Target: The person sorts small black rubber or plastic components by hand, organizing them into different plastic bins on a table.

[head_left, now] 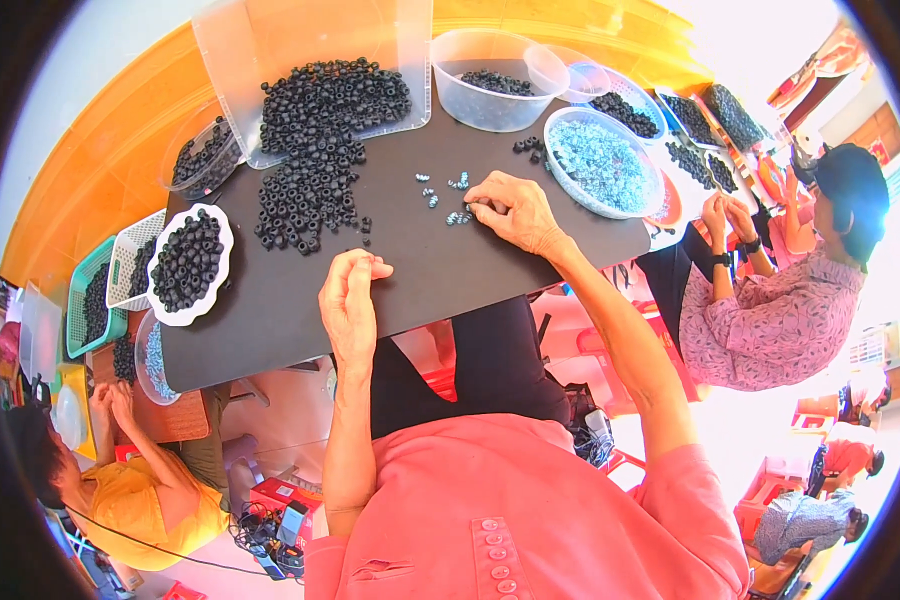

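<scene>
My right hand [516, 212] rests on the dark tabletop with its fingertips pinched together, and whatever is between them is hidden. Right beside those fingertips lie small translucent blue pieces [458, 217], with more blue pieces [427, 192] a little to the left. My left hand [350, 305] hovers at the near edge of the table, fingers curled and pressed together; I cannot make out what they hold. Beyond it spreads a pile of small black ring-shaped parts [305, 200], spilling from a tipped clear plastic bin [232, 88]. A few loose black parts [366, 226] lie close to the left hand.
At the right stands a tub of blue pieces [598, 160], behind it a clear basin [467, 105] with black parts. A white scalloped dish [176, 318] of black parts sits at the left edge. Co-workers sit left [150, 500] and right [780, 310].
</scene>
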{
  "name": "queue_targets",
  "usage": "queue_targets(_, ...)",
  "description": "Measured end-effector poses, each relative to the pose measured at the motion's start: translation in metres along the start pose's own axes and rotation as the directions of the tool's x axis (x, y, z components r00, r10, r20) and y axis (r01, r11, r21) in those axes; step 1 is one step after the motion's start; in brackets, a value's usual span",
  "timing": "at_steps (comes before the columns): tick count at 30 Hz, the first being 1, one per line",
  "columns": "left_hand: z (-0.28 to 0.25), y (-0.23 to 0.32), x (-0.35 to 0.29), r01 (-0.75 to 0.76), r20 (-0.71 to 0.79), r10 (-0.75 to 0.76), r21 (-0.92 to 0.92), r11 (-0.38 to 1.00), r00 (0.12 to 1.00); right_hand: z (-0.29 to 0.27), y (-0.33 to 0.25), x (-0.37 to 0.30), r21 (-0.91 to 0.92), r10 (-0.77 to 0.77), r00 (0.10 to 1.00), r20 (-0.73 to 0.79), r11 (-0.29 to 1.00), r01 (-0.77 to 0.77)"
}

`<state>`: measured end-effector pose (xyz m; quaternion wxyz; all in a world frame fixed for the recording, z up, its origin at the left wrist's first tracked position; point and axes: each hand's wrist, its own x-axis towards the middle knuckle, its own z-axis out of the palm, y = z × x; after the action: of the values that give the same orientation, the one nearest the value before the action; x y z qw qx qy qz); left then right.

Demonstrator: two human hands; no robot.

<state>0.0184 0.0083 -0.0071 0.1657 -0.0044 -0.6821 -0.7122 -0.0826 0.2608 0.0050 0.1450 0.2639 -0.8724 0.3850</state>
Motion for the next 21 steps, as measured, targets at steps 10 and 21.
queue_targets(10, 0.003, 0.002, 0.0, -0.012, 0.002, 0.012, 0.05, 0.999, 1.0, -0.006, 0.002, 0.005, 0.18, 0.031, 0.999, 0.011, 0.983, -0.032)
queue_targets(21, 0.003, 0.001, -0.001, 0.043, -0.048, -0.04, 0.067, 0.997, 0.998, -0.003, -0.002, 0.001, 0.183, 0.121, 0.992, 0.026, 0.975, -0.124)
